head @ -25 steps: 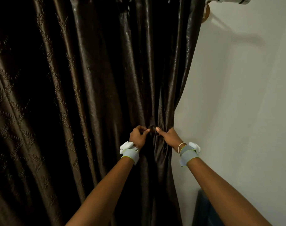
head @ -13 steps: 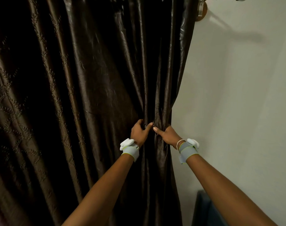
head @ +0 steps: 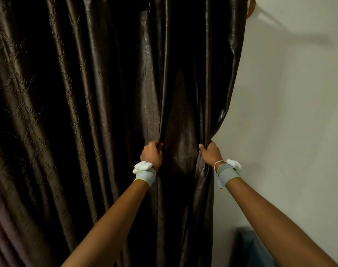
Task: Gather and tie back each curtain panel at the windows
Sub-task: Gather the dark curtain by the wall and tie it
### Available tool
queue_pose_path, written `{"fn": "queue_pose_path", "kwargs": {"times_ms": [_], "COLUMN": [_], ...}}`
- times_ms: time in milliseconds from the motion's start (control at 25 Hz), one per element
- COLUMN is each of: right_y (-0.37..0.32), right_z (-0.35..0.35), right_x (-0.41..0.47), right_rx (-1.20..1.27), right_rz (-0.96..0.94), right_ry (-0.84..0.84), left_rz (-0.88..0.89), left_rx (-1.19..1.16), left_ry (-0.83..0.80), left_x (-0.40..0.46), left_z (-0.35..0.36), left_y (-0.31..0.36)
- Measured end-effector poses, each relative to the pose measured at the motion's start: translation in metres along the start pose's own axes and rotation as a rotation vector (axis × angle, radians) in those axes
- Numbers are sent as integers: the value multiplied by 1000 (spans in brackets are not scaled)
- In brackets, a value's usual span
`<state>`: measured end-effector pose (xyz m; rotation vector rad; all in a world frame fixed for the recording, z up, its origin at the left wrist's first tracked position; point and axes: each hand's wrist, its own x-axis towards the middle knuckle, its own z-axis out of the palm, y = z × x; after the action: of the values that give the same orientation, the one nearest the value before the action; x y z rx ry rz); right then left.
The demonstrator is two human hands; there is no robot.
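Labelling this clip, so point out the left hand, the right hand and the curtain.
left hand (head: 151, 154), head view, back of hand.
right hand (head: 211, 153), head view, back of hand.
curtain (head: 106, 93), head view, upper folds.

Head view: 2 hands gripped a dark brown curtain panel (head: 110, 97). The left hand (head: 151, 154) clutched a fold; the right hand (head: 210, 154) held the panel's right edge beside a pale wall (head: 291, 105).

Bare forearms, a grey wristband (head: 145, 177) edged in yellow-green on each, a white device (head: 142, 166) on top.
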<state>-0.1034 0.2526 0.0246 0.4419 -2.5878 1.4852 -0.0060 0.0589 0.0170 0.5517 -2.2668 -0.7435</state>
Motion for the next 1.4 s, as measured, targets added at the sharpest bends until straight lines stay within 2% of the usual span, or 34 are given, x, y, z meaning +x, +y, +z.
{"fn": "queue_pose_path", "kwargs": {"times_ms": [200,320,440,640,720,880,960,1040,1120,1240,1400], "right_y": [-8,-14,-17,-15,-10,-2,-1,1,2,6,14], "right_z": [10,14,20,30,29,26,24,21,14,8,9], "right_x": [-6,-15,-21,-22,-21,-18,-18,-18,-19,-19,-9], "right_rx": [-44,-99,-85,-8,26,149,205,216,230,190,-104], "right_rz": [-46,-127,-191,-218,-173,-82,-38,1,10,-9,-107], "right_ry": [-102,-271,-432,-213,-197,-311,-352,-392,-446,-433,-227], "left_rz": [45,68,94,179,101,-301,-451,-463,-398,-254,-86], "left_rx": [33,-53,-18,-14,-49,-3,-174,-410,-475,-288,139], "left_ry": [-152,-236,-299,-377,-313,-38,20,-25,-109,-64,-127], "left_x": [-11,-15,-16,-20,-23,-26,-21,-11,-6,-11,-26], "left_z": [15,23,27,17,14,11,9,9,11,11,9], "left_y": [9,21,33,33,25,16,15,9,8,16,27]}}
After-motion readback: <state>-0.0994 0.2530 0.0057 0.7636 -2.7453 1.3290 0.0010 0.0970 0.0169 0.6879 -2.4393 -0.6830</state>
